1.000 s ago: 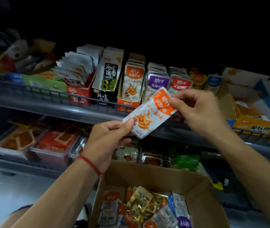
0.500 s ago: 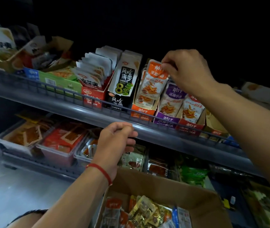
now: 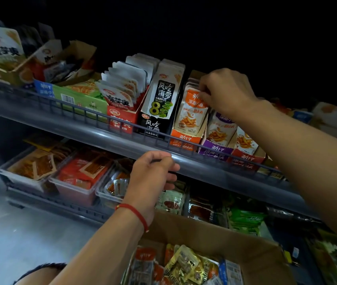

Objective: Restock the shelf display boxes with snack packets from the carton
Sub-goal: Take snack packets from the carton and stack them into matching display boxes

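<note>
Right hand (image 3: 226, 92) pinching orange packet (image 3: 190, 114) top in orange box (image 3: 186, 138), 1 o'clock | left hand (image 3: 153, 173) loosely curled, holding nothing, 6 o'clock of shelf rail (image 3: 81, 128)

Your right hand (image 3: 225, 93) pinches orange packet (image 3: 190, 114) top in orange display box (image 3: 186, 138); left hand (image 3: 151, 173) loosely curled, hovers above carton (image 3: 255, 254).

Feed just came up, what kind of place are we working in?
Most likely a shop's snack aisle: tiered shelves with a wire rail, snack packets standing in display boxes, and an open carton of packets below. The right hand is on an orange packet.
</note>
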The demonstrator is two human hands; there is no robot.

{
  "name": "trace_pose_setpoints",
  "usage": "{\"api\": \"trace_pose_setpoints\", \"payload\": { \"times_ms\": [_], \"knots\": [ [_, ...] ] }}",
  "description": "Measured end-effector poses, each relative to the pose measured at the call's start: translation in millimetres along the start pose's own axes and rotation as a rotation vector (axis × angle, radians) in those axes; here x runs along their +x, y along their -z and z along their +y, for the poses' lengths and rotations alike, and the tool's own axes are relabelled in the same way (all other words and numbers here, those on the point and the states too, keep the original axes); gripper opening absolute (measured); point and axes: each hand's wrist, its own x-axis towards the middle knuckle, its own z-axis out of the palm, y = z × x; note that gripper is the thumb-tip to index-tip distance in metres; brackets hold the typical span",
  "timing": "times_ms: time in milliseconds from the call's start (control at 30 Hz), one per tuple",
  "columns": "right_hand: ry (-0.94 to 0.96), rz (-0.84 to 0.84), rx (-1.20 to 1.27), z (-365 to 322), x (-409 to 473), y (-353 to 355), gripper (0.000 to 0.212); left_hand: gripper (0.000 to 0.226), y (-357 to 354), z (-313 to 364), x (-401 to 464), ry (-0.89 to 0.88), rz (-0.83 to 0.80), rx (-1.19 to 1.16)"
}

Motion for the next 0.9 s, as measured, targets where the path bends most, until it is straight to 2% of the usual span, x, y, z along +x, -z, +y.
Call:
{"api": "trace_pose_setpoints", "payload": {
  "times_ms": [167, 433, 667, 800, 900],
  "knots": [
    [-0.033, -0.018, -0.016, 2, 7, -3, 0.018, 0.009, -1, -1, -1, -0.009, 0.001, 0.012],
    [0.002, 0.045, -0.006, 6, 6, -4, 0.021, 0.011, -2, 0, -3, 0.0, -0.001, 0.039],
    [0.13, 0.142, 0.088, -2, -40, 23, 0.034, 0.014, -3, -14, -3, 0.0, -0.051, 0.259],
    [0.249, 0.087, 0.103, -16, -110, 38, 0.032, 0.013, -8, -33, -3, 0.001, -0.097, 0.436],
    [0.255, -0.088, 0.213, -15, -175, 33, 0.027, 0.009, -14, -55, -8, -0.03, -0.172, 0.607]
  ]
}}
